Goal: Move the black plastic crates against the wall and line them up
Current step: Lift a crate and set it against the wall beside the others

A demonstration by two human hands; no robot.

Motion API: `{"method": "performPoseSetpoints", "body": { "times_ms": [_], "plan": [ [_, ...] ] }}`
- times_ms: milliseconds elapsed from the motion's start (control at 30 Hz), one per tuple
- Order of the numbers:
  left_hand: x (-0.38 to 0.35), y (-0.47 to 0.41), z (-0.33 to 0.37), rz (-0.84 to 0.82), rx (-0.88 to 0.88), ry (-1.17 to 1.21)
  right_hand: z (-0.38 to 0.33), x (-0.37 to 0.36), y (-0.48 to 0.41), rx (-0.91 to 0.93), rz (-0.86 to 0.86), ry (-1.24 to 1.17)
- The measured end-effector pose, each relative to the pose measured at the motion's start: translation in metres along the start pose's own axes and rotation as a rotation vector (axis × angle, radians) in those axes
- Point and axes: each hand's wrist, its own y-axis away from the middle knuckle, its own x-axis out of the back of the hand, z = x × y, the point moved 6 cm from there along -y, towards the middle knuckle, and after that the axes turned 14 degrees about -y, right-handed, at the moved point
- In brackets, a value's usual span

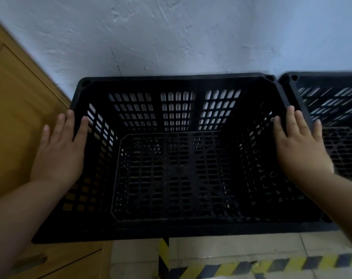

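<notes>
The near crate (175, 158) sits on the floor with its far rim at the wall (171, 37), so this one looks placed, or nearly so. A second crate (330, 109) stands just beside it on the right, also at the wall, the two rims close together at their back corners. Whether more crates wait elsewhere cannot be told.

The left hand (59, 150) lies flat on the crate's left rim and the right hand (299, 146) on its right rim, fingers (291, 117) straight and slightly spread, gripping nothing. What seems left is a small nudge to square the fronts.

A wooden cabinet (16, 117) stands close on the left, leaving little room that way. Striped tape (251, 266) marks the tiled floor in front.
</notes>
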Motion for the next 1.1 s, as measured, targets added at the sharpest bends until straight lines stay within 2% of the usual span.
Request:
{"method": "performPoseSetpoints", "body": {
  "times_ms": [267,433,633,1000,1100],
  "plan": [
    [-0.004,0.002,-0.002,-0.026,0.008,-0.024,-0.002,-0.002,0.002,0.01,0.007,0.009],
    [-0.006,-0.003,-0.005,-0.036,0.033,0.086,-0.002,-0.002,0.0,0.012,0.02,0.004],
    [-0.007,-0.001,-0.003,-0.004,0.008,0.077,-0.004,0.002,0.001,0.014,0.029,-0.003],
    [-0.042,-0.02,-0.013,0.023,0.007,0.108,0.0,0.001,-0.002,0.005,0.043,-0.03],
    [-0.046,-0.02,-0.013,-0.024,0.006,0.097,-0.001,0.001,0.0,0.0,0.023,-0.052]
  ]
}}
